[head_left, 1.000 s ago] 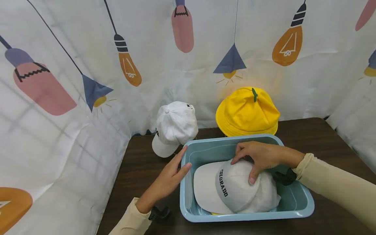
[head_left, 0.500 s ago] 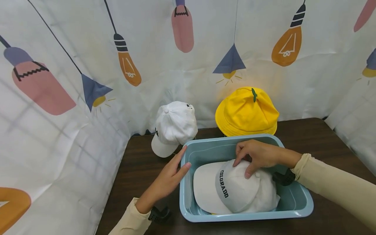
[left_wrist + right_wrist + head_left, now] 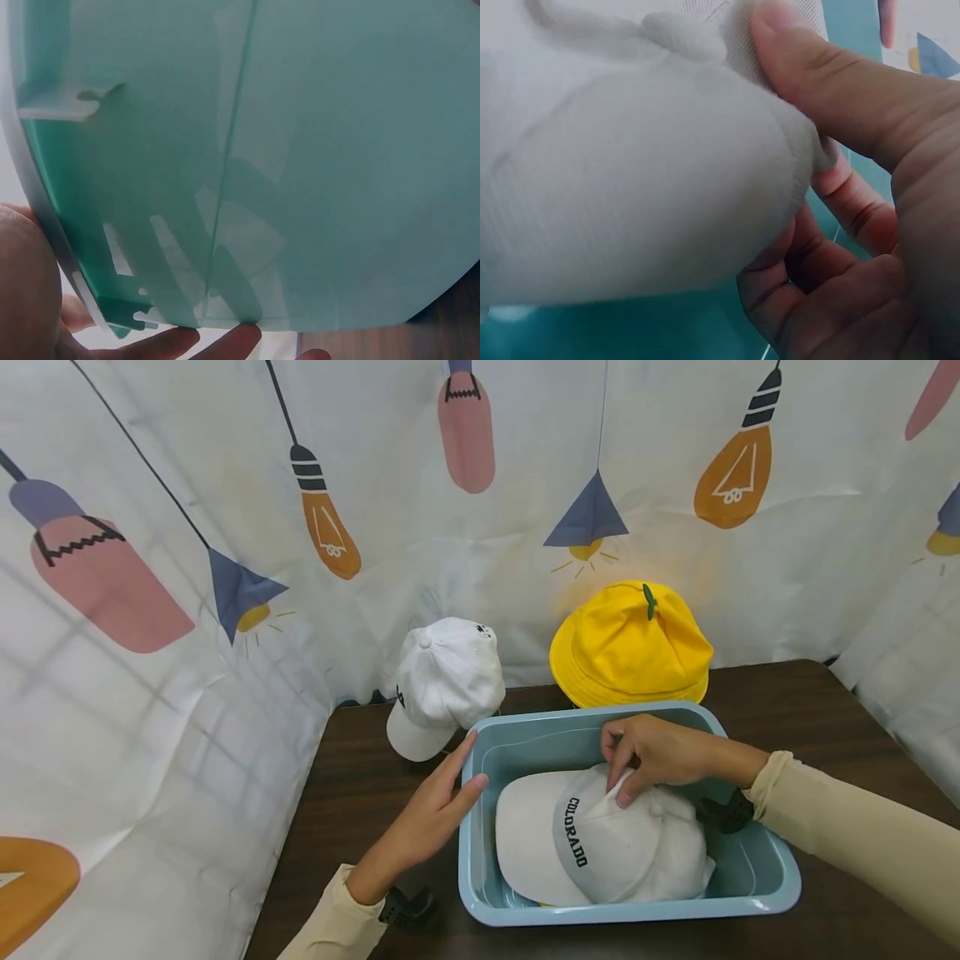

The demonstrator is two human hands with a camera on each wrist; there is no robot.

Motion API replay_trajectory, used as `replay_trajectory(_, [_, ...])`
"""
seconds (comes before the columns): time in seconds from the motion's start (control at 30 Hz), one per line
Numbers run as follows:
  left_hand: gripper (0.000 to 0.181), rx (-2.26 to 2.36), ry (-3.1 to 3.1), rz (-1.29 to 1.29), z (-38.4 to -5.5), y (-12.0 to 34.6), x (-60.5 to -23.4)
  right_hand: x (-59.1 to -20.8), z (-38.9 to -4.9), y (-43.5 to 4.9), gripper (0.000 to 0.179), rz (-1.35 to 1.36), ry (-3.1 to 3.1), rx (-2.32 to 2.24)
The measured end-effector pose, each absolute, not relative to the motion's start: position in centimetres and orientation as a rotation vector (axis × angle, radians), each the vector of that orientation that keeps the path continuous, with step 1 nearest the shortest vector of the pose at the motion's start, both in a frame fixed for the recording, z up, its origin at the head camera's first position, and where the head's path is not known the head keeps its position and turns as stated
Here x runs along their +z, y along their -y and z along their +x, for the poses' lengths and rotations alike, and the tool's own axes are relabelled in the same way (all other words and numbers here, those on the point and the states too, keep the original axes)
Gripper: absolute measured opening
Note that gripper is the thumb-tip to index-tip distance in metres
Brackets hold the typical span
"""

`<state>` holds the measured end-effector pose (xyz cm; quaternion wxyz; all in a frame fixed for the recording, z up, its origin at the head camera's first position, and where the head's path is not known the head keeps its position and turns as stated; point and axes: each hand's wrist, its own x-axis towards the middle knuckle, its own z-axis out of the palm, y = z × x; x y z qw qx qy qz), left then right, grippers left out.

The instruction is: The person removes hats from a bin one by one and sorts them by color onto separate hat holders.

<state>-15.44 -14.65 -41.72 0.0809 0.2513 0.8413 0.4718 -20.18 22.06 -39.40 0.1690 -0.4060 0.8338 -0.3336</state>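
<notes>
A white baseball cap [image 3: 615, 843] with COLORADO across its front lies in a light blue plastic tub [image 3: 637, 912], brim toward the left. My right hand [image 3: 663, 752] pinches the fabric of its crown between thumb and fingers, raising a small peak. In the right wrist view, the thumb [image 3: 802, 60] presses the top of the cloth and the other fingers curl below. My left hand [image 3: 427, 814] rests against the tub's left end, fingers straight. In the left wrist view, its fingertips touch the tub's outer wall [image 3: 345, 165]. A sliver of yellow shows beneath the cap's brim.
Behind the tub, a yellow bucket hat [image 3: 630, 652] with a green sprout stands by the patterned curtain [image 3: 495, 560]. Another white cap [image 3: 453, 672] sits at the back left, close to the tub's corner. Everything stands on a dark wooden table [image 3: 780, 702].
My right thumb and fingers have drawn together on the crown, pulling its cloth up into a pinch. The left hand and the tub stay where they were.
</notes>
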Motion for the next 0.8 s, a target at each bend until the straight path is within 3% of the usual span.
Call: replay_trajectory(0.8, [0.067, 1.412, -2.507, 0.723, -15.42, 14.58, -41.67, -38.79, -20.00, -21.58, 0.009, -1.107, -2.395, -1.021])
